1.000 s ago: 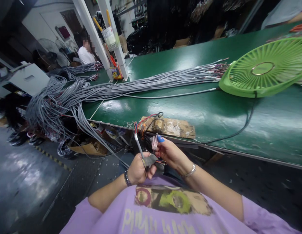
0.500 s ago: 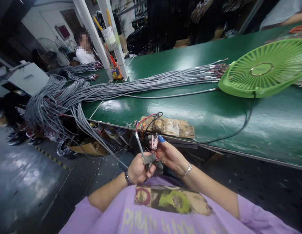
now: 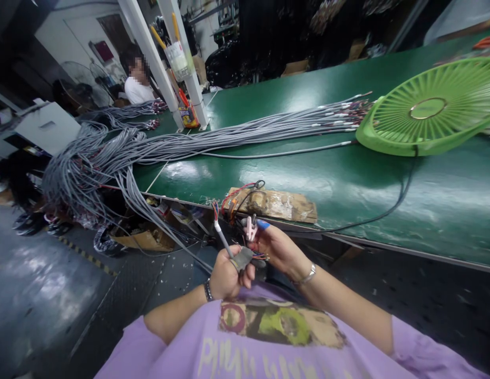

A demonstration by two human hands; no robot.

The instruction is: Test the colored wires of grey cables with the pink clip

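My left hand [image 3: 226, 276], with dark grey covers on its fingertips, is closed around a grey cable [image 3: 224, 239]. One cable end points up with its coloured wires [image 3: 216, 211] fanned out. Another bunch of thin coloured wires [image 3: 261, 256] sticks out to the right of the left fingertips. My right hand [image 3: 280, 251], wearing a blue fingertip cover [image 3: 263, 225], is closed in a pinch at a pale pink clip [image 3: 251, 230], just above those wires. Its inner fingers are partly hidden.
A worn wooden block [image 3: 286, 205] with red and black leads lies on the bench edge. Behind it, a long bundle of grey cables [image 3: 229, 131] crosses the green bench [image 3: 348, 195]. A green fan [image 3: 427, 108] stands right. A person [image 3: 138, 87] sits far left.
The upright cable end has tilted left and lowered slightly. The wires by my left fingertips show more spread, and my right hand has shifted slightly right.
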